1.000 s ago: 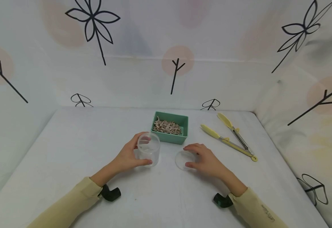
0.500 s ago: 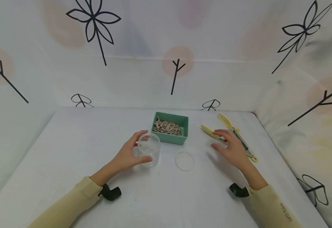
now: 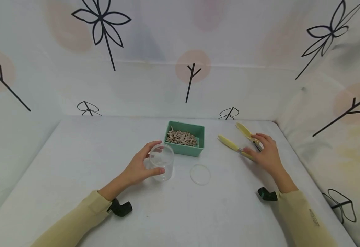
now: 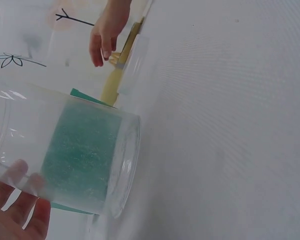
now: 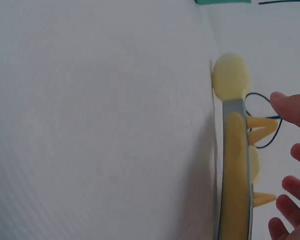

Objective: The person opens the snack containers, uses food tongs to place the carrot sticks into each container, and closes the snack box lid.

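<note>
My left hand [image 3: 135, 169] grips a clear plastic jar [image 3: 162, 158] around its side, and the jar stands upright with its mouth up. Fingertips [image 4: 21, 172] show curled against the jar wall in the left wrist view. Over the spread tongs [image 3: 228, 142], my right hand [image 3: 267, 155] hovers with thumb and fingers apart, hiding their middle. The tongs have yellow tips and handles with metal arms. In the right wrist view, the fingers [image 5: 296, 107] are beside and above the yellow handle [image 5: 235, 185], with a gap between. A round clear lid [image 3: 200, 175] lies flat between the hands.
A green rectangular box [image 3: 184, 151] stands behind the jar and lid, holding a heap of greyish-brown dried shreds [image 3: 181, 137]. White cloth covers the table [image 3: 173, 219]. Patterned fabric walls [image 3: 142, 85] rise at the back and both sides.
My right hand has left the clear lid and moved right, to above the tongs, with its fingers spread. My left hand keeps its hold on the jar in the same place.
</note>
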`<state>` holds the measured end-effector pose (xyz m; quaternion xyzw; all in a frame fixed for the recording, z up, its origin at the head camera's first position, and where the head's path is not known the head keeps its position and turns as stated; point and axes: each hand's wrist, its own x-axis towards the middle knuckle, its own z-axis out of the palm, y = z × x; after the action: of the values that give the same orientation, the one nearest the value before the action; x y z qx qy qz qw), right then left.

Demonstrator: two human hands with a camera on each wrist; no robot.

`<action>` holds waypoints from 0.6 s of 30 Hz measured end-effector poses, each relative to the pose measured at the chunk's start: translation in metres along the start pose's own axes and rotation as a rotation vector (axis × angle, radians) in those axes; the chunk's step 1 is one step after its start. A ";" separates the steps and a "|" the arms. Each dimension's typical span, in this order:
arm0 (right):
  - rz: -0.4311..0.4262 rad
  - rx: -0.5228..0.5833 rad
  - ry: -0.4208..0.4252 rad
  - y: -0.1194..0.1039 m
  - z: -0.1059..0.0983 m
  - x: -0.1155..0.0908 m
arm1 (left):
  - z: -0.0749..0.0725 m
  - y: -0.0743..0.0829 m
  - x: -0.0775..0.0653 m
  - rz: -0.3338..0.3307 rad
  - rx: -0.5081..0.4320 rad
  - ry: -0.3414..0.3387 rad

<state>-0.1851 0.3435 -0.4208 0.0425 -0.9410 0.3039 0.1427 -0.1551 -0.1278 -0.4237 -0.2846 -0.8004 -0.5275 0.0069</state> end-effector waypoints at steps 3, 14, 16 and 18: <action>0.043 -0.007 -0.056 0.009 -0.001 0.004 | 0.000 0.001 0.001 -0.004 0.001 0.001; 0.145 -0.038 -0.258 0.030 0.004 0.013 | 0.002 -0.001 0.000 -0.014 0.007 0.000; 0.143 -0.040 -0.273 0.029 0.005 0.015 | 0.002 -0.001 0.001 -0.009 -0.001 -0.004; 0.143 -0.059 -0.287 0.029 0.007 0.016 | 0.002 -0.002 0.001 -0.005 -0.010 -0.013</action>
<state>-0.2071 0.3634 -0.4375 0.0142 -0.9608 0.2764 -0.0140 -0.1564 -0.1259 -0.4257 -0.2860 -0.7985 -0.5296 -0.0008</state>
